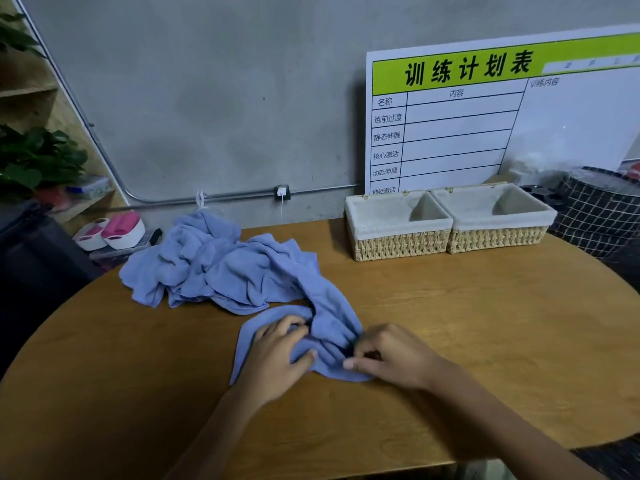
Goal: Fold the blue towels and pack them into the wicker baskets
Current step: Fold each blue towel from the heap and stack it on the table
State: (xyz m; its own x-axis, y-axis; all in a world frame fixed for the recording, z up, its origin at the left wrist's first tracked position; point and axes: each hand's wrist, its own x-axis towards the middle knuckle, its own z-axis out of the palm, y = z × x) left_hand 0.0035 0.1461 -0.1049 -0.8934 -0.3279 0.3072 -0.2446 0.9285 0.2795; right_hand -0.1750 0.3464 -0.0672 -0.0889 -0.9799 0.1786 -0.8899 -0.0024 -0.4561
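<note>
Both hands on one rumpled towel; nothing folded, nothing packed.

My left hand [280, 355] gripped a bunched fold of the blue towel [329, 327], fingers curled into the cloth, thumb pressing from the near side. My right hand [388, 358] pinched its near edge, just beside the left. Beyond my grip the towel trailed back into the heap of blue towels [214, 265], touching it, possibly tangled. Risk as I judged it: drawing it toward me could drag the heap along, or off the far-left rim of the table [450, 323]. With no corners found, the fold could come out crooked. Wicker baskets [450, 230] stood well apart, far right, holding no towels.
</note>
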